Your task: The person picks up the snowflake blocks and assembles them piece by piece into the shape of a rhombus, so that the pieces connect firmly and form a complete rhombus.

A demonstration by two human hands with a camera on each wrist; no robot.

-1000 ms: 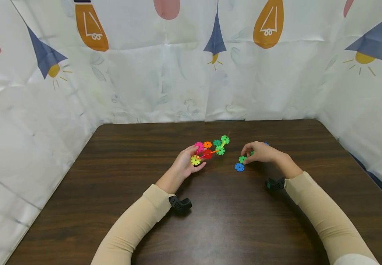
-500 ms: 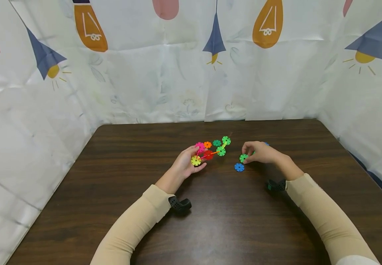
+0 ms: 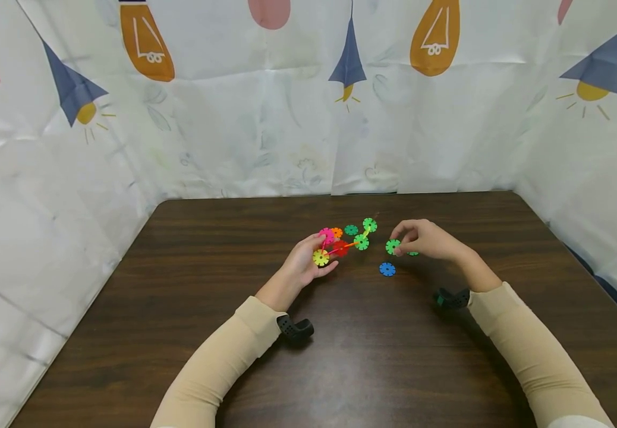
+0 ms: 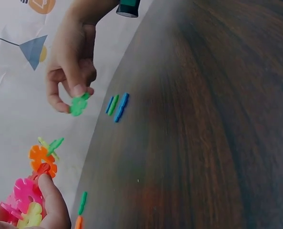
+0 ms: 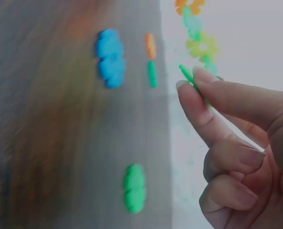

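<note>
Your left hand (image 3: 308, 261) grasps the disc chain (image 3: 340, 248), a string of notched plastic discs in pink, yellow, red, orange and green, between thumb and fingers. The free end of the disc chain extends toward your right hand (image 3: 428, 239). Your right hand pinches a single green disc (image 3: 392, 246) by its edge between thumb and forefinger, above the table (image 3: 340, 368); the remaining fingers are curled in. The green disc and the disc chain are near each other but apart.

Note the loose parts on the table. The near blue disc (image 3: 387, 269) lies flat on your side of the green disc. The spare green disc (image 5: 135, 188) lies below your right hand, which partly covers it in the head view. The far blue disc (image 4: 109, 104) appears beside it in the left wrist view. The orange disc (image 3: 337, 232) and the dark green disc (image 3: 351, 229) lie just beyond the disc chain; in the head view, the pink disc overlaps the orange disc. A printed cloth (image 3: 287, 137) stands behind the table.
</note>
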